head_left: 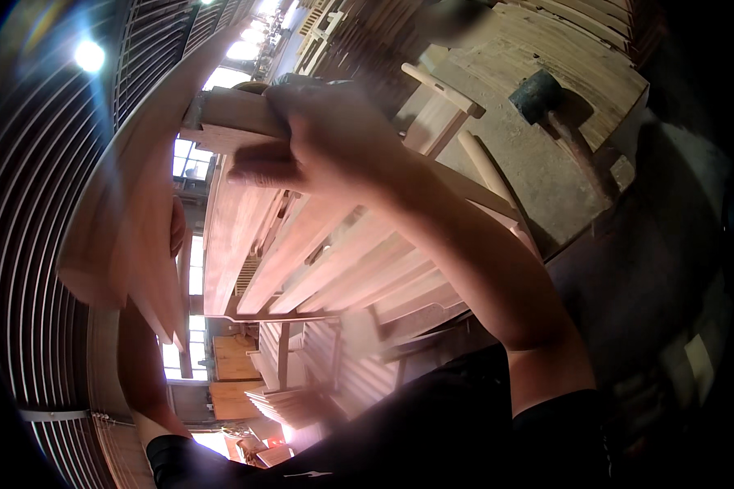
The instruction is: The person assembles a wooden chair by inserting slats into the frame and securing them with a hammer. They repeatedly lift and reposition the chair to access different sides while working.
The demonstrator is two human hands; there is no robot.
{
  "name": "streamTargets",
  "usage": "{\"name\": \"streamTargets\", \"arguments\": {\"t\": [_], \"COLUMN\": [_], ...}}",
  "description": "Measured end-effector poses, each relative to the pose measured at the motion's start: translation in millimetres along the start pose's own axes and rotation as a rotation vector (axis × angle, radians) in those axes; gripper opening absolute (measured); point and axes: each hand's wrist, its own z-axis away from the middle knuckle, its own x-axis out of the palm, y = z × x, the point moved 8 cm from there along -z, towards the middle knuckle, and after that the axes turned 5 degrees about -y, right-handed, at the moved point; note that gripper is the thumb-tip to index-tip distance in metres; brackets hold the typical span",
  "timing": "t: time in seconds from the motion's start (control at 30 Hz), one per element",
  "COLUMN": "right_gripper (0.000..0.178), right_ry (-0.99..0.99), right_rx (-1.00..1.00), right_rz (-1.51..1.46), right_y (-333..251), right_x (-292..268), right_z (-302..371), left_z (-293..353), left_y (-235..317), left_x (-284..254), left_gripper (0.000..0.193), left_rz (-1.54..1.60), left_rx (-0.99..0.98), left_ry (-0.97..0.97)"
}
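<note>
The curved wooden board (122,204) stood left of my fingers; my left hand (178,226), mostly hidden behind it, grasped its right edge. My right hand (326,134) clenched a wooden block (240,114) jutting left toward the board, a slatted frame (334,257) nearer.

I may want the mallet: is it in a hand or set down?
Set down: the mallet lies apart from both the right hand and left hand, its handle ungripped.
</note>
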Motion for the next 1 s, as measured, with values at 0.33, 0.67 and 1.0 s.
{"name": "streamTargets", "arguments": {"t": [0.33,0.67,1.0], "right_gripper": [0.062,0.075,0.051], "right_ry": [0.002,0.013,-0.172], "right_rx": [0.005,-0.025,0.059], "right_rz": [-0.055,-0.056,0.113], "right_y": [1.9,6.2,66.2], "right_x": [2.8,9.7,-31.1], "right_z": [-0.6,-2.7,37.7], "left_z": [0.7,-10.1,-14.7], "left_y": [-4.6,-4.1,12.2], "left_x": [-7.1,-1.3,29.2], "left_gripper": [0.064,0.067,0.056], "left_rz": [-0.077,-0.106,-0.768], "left_rx": [0.277,-0.089,0.105], "left_ry": [0.25,0.069,0.684]}}
